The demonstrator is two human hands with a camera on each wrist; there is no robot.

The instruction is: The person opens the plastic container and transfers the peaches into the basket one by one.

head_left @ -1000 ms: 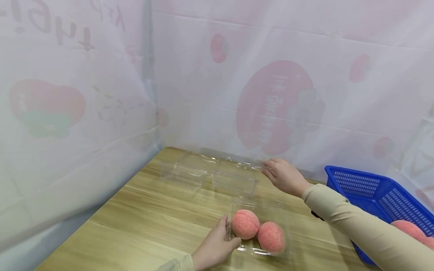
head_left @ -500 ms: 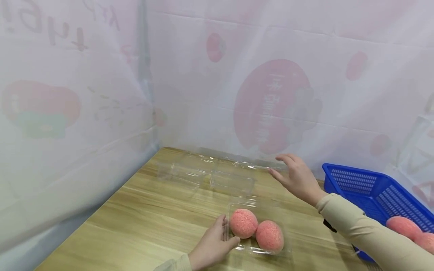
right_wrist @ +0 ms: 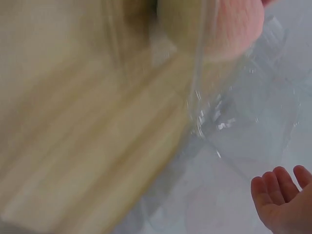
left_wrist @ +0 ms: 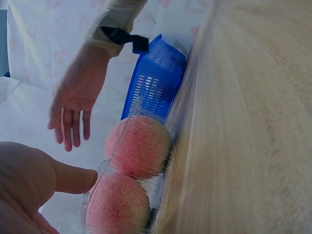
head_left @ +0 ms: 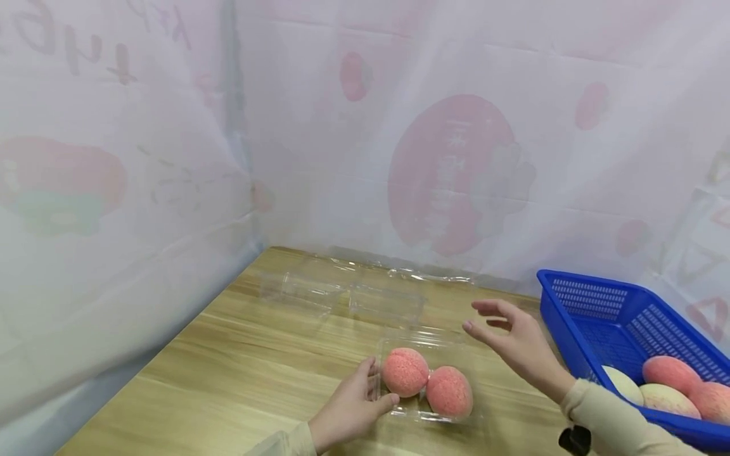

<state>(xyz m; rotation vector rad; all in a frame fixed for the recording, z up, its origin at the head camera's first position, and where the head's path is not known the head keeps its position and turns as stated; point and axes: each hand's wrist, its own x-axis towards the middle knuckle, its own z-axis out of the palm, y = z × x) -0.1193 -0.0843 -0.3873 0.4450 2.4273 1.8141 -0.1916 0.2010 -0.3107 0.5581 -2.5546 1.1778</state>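
My left hand [head_left: 350, 405] holds the left side of a clear plastic box [head_left: 429, 417], its thumb [left_wrist: 75, 179] at the rim in the left wrist view. Two pink fuzzy peaches [head_left: 405, 372] sit side by side in this box, which stands on the wooden table. To the right of the box, my right hand [head_left: 516, 342] hovers above the table with relaxed fingers and holds nothing. In the right wrist view the right-hand fingers [right_wrist: 275, 187] show at the lower right, and part of a peach [right_wrist: 236, 29] appears at the top.
Behind the box lie more clear plastic boxes [head_left: 388, 303] near the table's back edge. At the right stands a blue perforated basket [head_left: 576, 335] with several peaches [head_left: 673, 375], pink and pale yellow. Printed white sheets [head_left: 319, 158] hang behind and at the left.
My right hand has drawn back from the rear boxes, moving right and toward me beside the basket. My left hand has stayed at the box. More peaches in the basket now show.
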